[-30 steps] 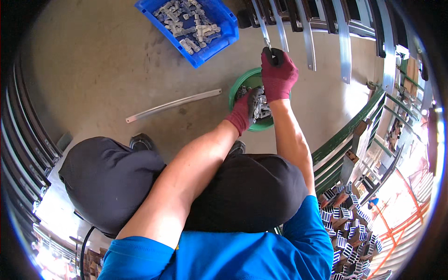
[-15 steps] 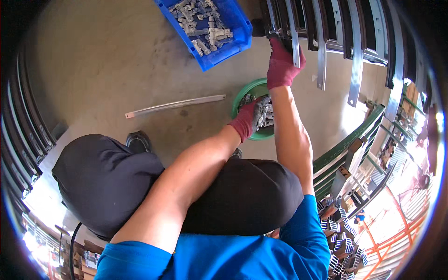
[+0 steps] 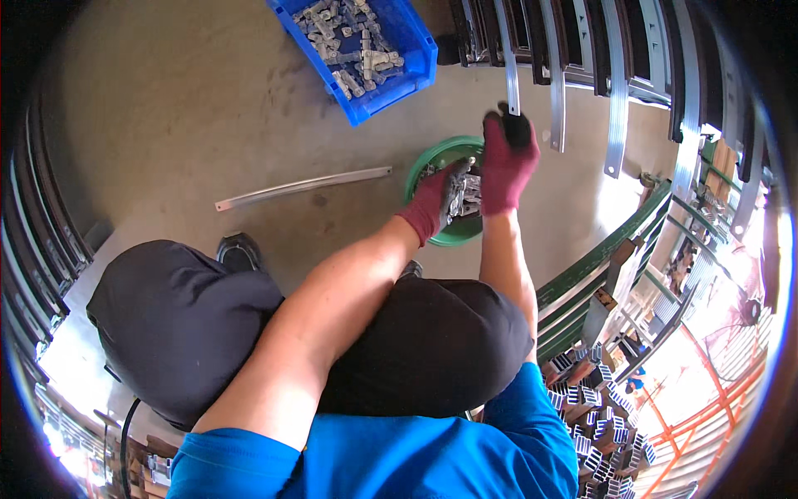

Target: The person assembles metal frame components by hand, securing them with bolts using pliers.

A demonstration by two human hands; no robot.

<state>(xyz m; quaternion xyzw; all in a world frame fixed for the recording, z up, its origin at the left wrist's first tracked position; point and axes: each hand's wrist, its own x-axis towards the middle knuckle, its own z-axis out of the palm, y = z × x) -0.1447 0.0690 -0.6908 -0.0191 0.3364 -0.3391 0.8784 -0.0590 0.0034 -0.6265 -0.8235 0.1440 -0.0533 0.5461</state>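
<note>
Bare concrete floor (image 3: pixel 166 108) fills the scene, pale grey and dusty, with the person crouched over it and both gloved hands working low in front of the knees.

Fingers of the right hand (image 3: pixel 509 162), in a dark red glove with black tips, are curled round the lower end of a thin grey metal strip (image 3: pixel 509 58) that runs up and away toward the top edge. The grip looks closed on the strip, though the black fingertips hide the exact point of contact. The left hand (image 3: pixel 434 198), gloved the same way, is closed round a small cluster of grey metal parts (image 3: pixel 465 195), held just over the green bowl (image 3: pixel 445 154). That bowl sits on the floor straight below both hands, and more of the same grey pieces lie inside it.

Beyond the hands, a blue plastic bin (image 3: pixel 411 71) stands on the floor up and to the left, heaped with small silver-grey metal pieces. A loose, slightly bowed metal strip (image 3: pixel 303 187) lies flat on the concrete to the left of the bowl, well apart from it. Several more long strips (image 3: pixel 615 91) lie side by side at the upper right, beside the one in the right hand. A green metal frame (image 3: pixel 598 258) runs diagonally at the right. Nearer the body, dark trousers (image 3: pixel 183 324) cover both bent knees, a black shoe (image 3: pixel 239 252) shows by the left knee, and a blue shirt (image 3: pixel 399 457) fills the lower edge.
</note>
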